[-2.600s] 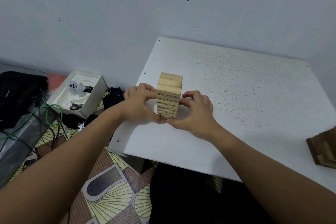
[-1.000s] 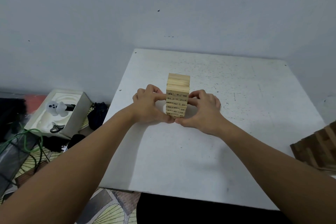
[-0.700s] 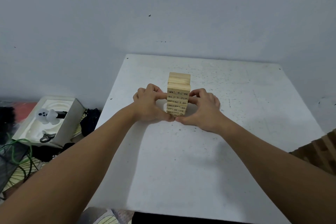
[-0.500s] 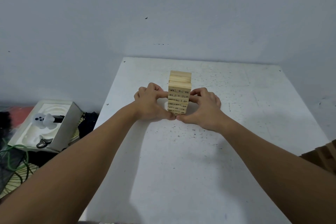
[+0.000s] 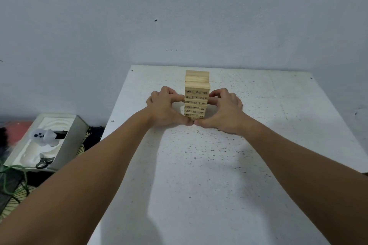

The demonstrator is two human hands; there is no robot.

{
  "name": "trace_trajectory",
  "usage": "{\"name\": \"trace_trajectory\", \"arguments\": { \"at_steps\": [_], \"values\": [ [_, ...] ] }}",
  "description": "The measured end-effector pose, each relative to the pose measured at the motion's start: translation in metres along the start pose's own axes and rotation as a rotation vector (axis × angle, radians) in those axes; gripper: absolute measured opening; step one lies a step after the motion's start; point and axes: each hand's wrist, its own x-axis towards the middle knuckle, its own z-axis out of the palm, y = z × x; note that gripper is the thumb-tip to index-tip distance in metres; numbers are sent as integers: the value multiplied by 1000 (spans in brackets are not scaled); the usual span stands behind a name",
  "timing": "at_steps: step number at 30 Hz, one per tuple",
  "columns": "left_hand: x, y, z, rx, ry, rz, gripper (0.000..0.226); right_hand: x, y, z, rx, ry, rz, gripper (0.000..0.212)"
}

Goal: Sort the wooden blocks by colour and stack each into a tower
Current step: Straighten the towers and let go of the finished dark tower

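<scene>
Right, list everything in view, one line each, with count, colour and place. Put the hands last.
tower: one, pale wood with numbered blocks, upright on the table's middle, towards the far side
table: one, white with dark specks, against the wall
wall: one, pale grey-blue, behind the table
box: one, white, open, on the floor left of the table
figure: one, white with dark dots, inside the box
cable: one, green, on the floor at the left edge
left hand: one, curled against the tower's left side
right hand: one, curled against the tower's right side
</scene>
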Motion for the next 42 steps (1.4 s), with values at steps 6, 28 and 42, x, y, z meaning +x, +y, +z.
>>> {"name": "trace_trajectory", "arguments": {
  "at_steps": [6, 28, 42],
  "values": [
    [5, -5, 2, -27, 10, -23, 54, 3, 1, 0, 15, -8, 9, 65],
    [-34, -10, -12, -134, -19, -165, 107, -23, 13, 2, -13, -87, 58, 114],
    [-155, 30, 38, -152, 247, -169, 57, -149, 1, 2, -56, -111, 35, 81]
  ]
}}
